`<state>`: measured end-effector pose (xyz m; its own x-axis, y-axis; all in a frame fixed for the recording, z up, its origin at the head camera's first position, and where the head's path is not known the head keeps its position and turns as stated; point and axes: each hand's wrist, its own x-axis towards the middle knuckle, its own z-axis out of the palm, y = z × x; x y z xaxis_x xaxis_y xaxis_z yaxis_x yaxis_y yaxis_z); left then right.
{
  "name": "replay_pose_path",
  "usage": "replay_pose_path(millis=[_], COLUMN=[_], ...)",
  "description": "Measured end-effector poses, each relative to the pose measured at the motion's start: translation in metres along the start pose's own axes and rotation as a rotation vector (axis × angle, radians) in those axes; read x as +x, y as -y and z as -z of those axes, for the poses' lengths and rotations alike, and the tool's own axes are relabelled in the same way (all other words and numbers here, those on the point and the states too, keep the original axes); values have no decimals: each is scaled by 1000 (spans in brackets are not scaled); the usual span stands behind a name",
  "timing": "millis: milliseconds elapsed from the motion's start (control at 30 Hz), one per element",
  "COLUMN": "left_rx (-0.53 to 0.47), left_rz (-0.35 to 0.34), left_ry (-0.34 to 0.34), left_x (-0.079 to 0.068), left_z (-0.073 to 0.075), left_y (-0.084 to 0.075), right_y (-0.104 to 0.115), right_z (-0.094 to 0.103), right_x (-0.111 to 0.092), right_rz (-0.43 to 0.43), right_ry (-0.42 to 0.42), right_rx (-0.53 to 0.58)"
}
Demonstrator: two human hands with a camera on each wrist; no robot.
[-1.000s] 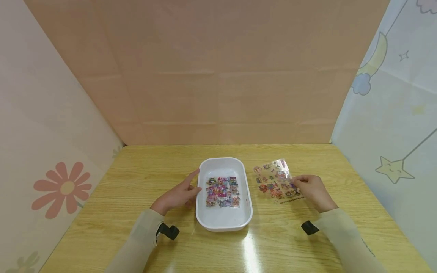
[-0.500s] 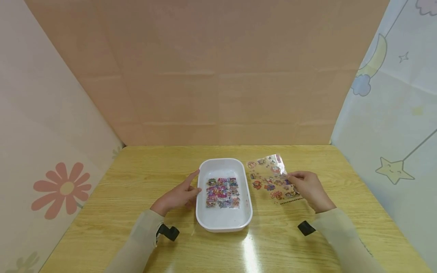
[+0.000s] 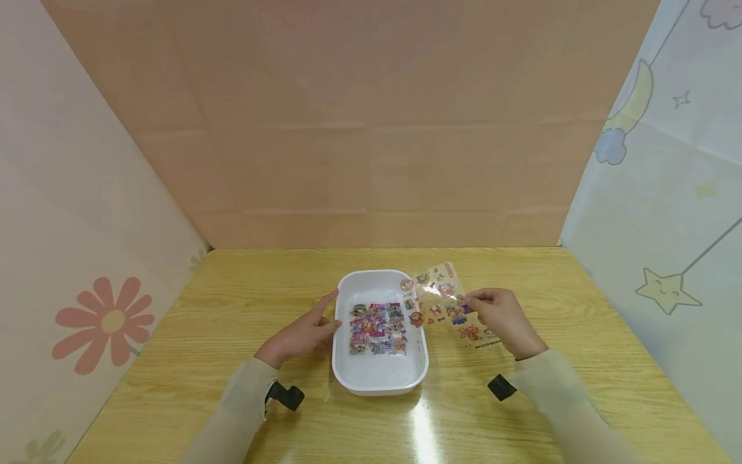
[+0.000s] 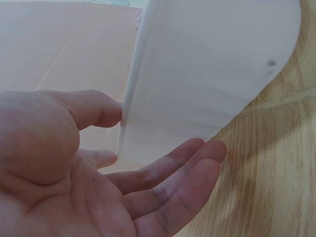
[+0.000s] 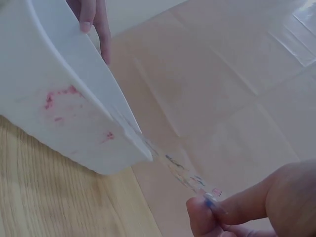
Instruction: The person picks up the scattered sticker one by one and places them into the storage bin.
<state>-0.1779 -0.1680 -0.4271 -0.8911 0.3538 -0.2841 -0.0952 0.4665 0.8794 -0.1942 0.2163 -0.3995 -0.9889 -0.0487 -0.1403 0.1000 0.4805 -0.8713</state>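
My right hand (image 3: 502,319) pinches a clear sticker sheet (image 3: 436,310) with small colourful cartoon prints between thumb and fingers. In the right wrist view the sheet (image 5: 180,170) shows nearly edge-on, its far part over the tray's rim. The white tray (image 3: 379,380), deep with rounded corners, stands on the table with colourful printed stickers (image 3: 378,328) on its floor. At the tray's left side, my left hand (image 3: 301,334) touches the rim with its thumb and index finger; its other fingers lie loosely along the outer wall (image 4: 207,74).
More printed stickers (image 3: 469,332) show on the wooden table (image 3: 278,277) just below the right hand. A peach backdrop (image 3: 371,161) rises behind the table, with patterned sheets at both sides. Black straps sit on both wrists.
My right hand has moved left with the sticker sheet, which now overlaps the tray's right rim. Some prints below that hand have stayed in place. The left hand and tray have hardly moved.
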Motion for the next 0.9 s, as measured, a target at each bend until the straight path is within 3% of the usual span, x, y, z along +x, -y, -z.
replay_pose_path(millis=[900], left_rx=[-7], left_rz=[-9], left_ry=[16], left_x=[2], left_z=[1], left_y=[1], right_y=[23], right_z=[-41], right_x=[0], right_rz=[25], right_ry=[90], right_rx=[-30])
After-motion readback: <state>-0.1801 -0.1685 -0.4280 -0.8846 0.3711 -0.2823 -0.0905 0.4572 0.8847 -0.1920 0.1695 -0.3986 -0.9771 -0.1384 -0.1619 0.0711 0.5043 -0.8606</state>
